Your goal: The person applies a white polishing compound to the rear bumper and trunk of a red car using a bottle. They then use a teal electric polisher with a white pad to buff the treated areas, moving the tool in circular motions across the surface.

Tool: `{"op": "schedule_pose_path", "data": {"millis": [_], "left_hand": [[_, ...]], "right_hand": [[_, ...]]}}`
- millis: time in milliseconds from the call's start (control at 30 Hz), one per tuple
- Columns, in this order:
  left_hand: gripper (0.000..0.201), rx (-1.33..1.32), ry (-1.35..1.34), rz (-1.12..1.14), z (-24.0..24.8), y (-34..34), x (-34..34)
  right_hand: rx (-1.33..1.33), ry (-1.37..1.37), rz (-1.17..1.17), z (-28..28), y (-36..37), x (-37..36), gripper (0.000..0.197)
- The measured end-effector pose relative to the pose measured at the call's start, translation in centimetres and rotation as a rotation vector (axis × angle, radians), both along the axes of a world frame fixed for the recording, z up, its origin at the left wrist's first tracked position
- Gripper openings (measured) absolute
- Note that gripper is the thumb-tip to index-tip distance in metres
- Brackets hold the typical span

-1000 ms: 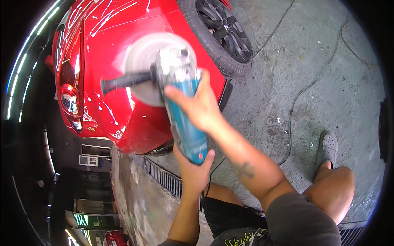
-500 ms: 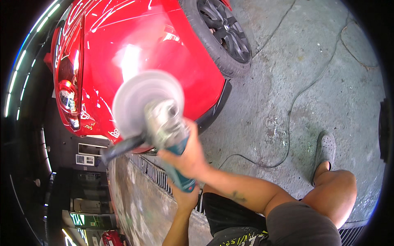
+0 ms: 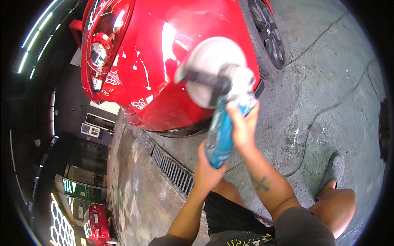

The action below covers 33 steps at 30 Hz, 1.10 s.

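A blue polisher (image 3: 221,133) with a metal gear head is held up against the rear corner of a red car (image 3: 152,90). Its round white pad (image 3: 205,96) is blurred and lies over the bumper paint; whether it presses on the surface is hard to tell. My right hand (image 3: 245,125) wraps the front of the tool body, just behind the head. Around the tail end of the body, my left hand (image 3: 208,171) is closed. The dark side handle (image 3: 201,77) sticks out to the left with no hand on it.
White splatters mark the paint near the tail lamp (image 3: 100,53). A black wheel (image 3: 266,37) stands at the far right of the car. A dark cord (image 3: 308,139) trails over the grey floor, and a drain grate (image 3: 166,163) runs below the bumper. Another red car (image 3: 98,223) is at lower left.
Both hands have carried the polisher rightward across the bumper, toward the wheel. The tool body now stands more upright. My view has shifted, so the car sits further right in it.
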<state>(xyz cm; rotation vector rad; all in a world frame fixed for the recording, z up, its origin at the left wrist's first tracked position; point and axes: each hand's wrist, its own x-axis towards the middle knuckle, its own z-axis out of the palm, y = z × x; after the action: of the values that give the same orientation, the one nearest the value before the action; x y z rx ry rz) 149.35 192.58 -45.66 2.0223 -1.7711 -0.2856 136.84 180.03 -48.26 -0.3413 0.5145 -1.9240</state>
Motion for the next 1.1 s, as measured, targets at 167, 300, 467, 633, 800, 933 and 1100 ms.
{"op": "schedule_pose_path", "data": {"millis": [167,300,467,633,800,933,1100], "left_hand": [[0.096,-0.126,-0.024,-0.035,-1.0,5.7,12.0],[0.099,-0.124,0.079,-0.016,1.2,8.4,21.1],[0.105,-0.122,-0.105,-0.044,4.0,8.3,24.5],[0.103,0.004,-0.412,-0.026,5.3,6.2,17.0],[0.096,0.12,-0.481,-0.087,4.8,2.4,6.4],[0.094,0.158,-0.534,-0.105,3.9,0.1,1.4],[0.094,0.104,-0.518,-0.063,6.1,3.0,6.1]], "right_hand": [[-0.134,0.054,0.067,2.3,7.8,9.8,0.105],[-0.147,0.086,0.322,4.3,11.5,15.8,0.12],[-0.13,0.063,0.52,4.1,12.8,17.7,0.108],[0.013,-0.331,0.579,-0.6,10.4,13.1,0.087],[0.007,-0.421,0.392,-5.9,5.2,5.9,0.059],[-0.003,-0.485,0.409,-8.1,2.6,1.9,0.055],[-0.002,-0.438,0.402,-5.4,5.5,6.9,0.06]]}}
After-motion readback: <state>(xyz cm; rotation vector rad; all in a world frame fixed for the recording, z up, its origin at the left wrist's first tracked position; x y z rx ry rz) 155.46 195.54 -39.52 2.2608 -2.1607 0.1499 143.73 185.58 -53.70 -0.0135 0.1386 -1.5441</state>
